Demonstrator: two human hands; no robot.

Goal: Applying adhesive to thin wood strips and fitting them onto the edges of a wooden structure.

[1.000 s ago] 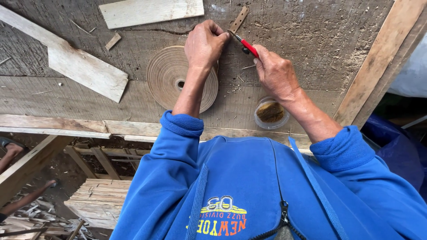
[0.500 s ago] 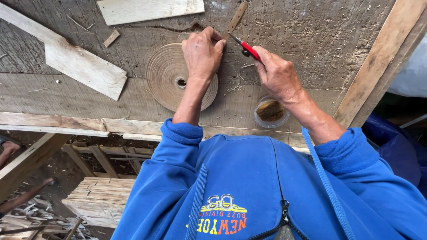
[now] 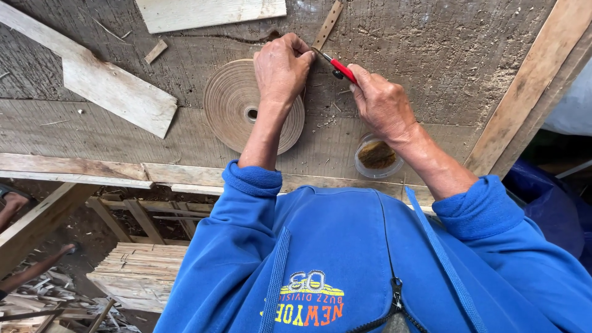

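My left hand (image 3: 282,66) presses closed on a thin wooden veneer strip (image 3: 327,23) that runs away up the workbench. It rests over a large tan roll of veneer band (image 3: 233,105) lying flat. My right hand (image 3: 382,102) grips a red-handled cutter (image 3: 339,66), its blade tip meeting the strip right beside my left fingers. Blue sweatshirt sleeves cover both forearms.
A small clear plastic tub (image 3: 376,157) with brown contents sits under my right wrist. Pale offcut boards (image 3: 117,98) (image 3: 209,12) lie on the rough grey bench top (image 3: 431,43). A timber rail (image 3: 530,92) runs down the right. A stack of slats (image 3: 139,271) lies below.
My left hand has shifted slightly right and closed tighter on the strip; the cutter blade has moved in against it. The roll has not moved.
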